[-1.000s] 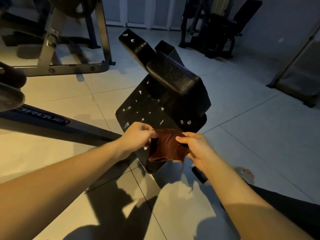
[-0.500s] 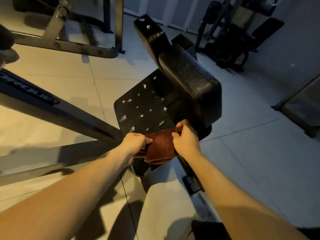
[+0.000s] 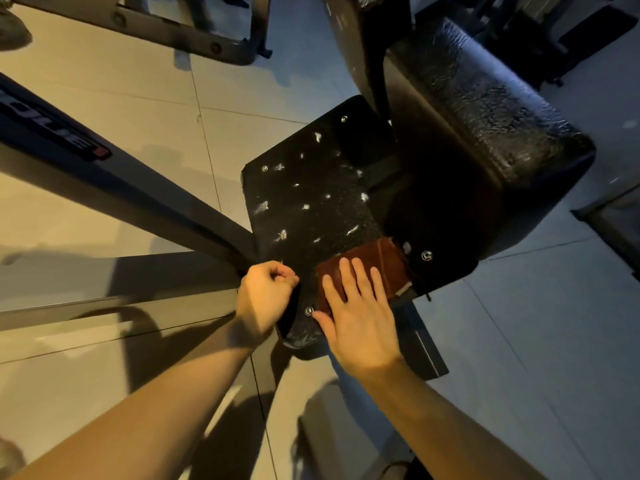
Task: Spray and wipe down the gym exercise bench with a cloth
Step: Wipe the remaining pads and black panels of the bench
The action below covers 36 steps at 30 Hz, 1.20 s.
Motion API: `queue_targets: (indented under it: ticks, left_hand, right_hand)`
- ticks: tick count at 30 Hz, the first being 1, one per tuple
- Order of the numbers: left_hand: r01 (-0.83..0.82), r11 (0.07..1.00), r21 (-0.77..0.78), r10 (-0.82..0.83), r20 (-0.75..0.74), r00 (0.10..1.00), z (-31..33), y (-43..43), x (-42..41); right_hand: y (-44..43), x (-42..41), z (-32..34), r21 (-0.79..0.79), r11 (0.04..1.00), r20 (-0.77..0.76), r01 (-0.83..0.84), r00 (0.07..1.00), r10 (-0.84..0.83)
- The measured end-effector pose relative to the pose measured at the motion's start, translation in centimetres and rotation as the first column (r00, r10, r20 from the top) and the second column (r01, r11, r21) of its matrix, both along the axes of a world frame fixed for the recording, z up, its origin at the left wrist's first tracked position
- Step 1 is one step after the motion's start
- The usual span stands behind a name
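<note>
Large pale floor tiles with thin grout lines spread all round, lit warm yellow beyond the left hand and cool blue past the right hand. A dark lettered beam slants in from the far left. A bolted grey frame stands beyond it. Dim equipment stands far off to the right.

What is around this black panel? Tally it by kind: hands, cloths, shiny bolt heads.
Hands: 2, left hand and right hand
Cloths: 1, the brown cloth
Bolt heads: 4
Total: 7
</note>
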State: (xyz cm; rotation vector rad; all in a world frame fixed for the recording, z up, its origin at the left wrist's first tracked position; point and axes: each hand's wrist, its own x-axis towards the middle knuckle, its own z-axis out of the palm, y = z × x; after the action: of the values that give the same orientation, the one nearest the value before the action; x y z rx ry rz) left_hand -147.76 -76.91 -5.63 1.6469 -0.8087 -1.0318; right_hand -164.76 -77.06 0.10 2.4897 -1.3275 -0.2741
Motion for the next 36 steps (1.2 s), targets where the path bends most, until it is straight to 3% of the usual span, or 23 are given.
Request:
queue_targets:
  ticks: [4, 8, 11, 16, 21, 24, 25, 27, 30, 32, 34, 36]
  left_hand:
    - [0.051, 0.997, 0.062, -0.060, 0.163, 0.985, -1.8, 1.4, 1.0]
    - [0.071, 0.992, 0.107, -0.083, 0.113, 0.990, -3.3, 1.5, 1.4]
    - [0.073, 0.991, 0.114, -0.079, 0.049, 0.996, -3.7, 1.5, 1.6]
    - [0.177, 0.973, 0.151, -0.188, 0.062, 0.980, -3.8, 1.4, 1.2]
    - [0.112, 0.981, 0.160, -0.142, 0.194, 0.971, -4.3, 2.7, 0.8]
    - [0.163, 0.977, 0.138, -0.203, 0.364, 0.909, -5.2, 3.9, 0.5]
    - [0.189, 0.972, 0.141, -0.229, 0.374, 0.899, -5.2, 4.1, 0.6]
    - [0.229, 0.965, 0.129, -0.260, 0.348, 0.901, -4.8, 3.9, 1.0]
    - [0.274, 0.953, 0.133, -0.304, 0.428, 0.851, -4.1, 3.6, 1.2]
    - [0.286, 0.944, 0.166, -0.330, 0.456, 0.827, -4.0, 3.5, 1.2]
    - [0.264, 0.953, 0.146, -0.301, 0.411, 0.860, -4.3, 3.5, 1.3]
    - [0.201, 0.976, 0.080, -0.216, 0.260, 0.941, -4.3, 3.2, 2.2]
  right_hand:
    - [0.6, 1.4, -2.5, 0.019, 0.990, -0.051, -0.138, 0.989, 0.139]
    - [-1.7, -0.1, -0.4, 0.019, 0.974, -0.104, -0.224, 0.969, 0.225]
    - [-4.8, -1.0, 2.4, -0.112, 0.988, -0.127, -0.108, 0.987, 0.094]
    - [-6.2, 0.2, 4.2, -0.249, 0.955, 0.037, 0.161, 0.987, -0.157]
    - [-3.0, 4.2, -2.0, -0.017, 0.993, -0.065, -0.117, 0.991, 0.115]
    - [-2.5, 2.6, -1.0, 0.103, 0.973, -0.184, -0.209, 0.957, 0.225]
    - [-2.8, 1.6, -0.1, 0.123, 0.976, -0.225, -0.180, 0.953, 0.204]
    - [-4.2, -0.2, 2.4, 0.007, 0.996, -0.218, -0.085, 0.972, 0.084]
    - [-6.9, -0.6, 4.8, -0.223, 0.968, -0.061, 0.115, 0.990, -0.131]
    - [-7.3, 1.8, 3.8, -0.233, 0.962, 0.042, 0.145, 0.989, -0.139]
    - [-6.5, 4.1, 1.1, -0.151, 0.988, 0.006, 0.014, 1.000, -0.013]
    - [-4.7, 4.5, -1.8, -0.013, 0.984, -0.058, -0.176, 0.983, 0.175]
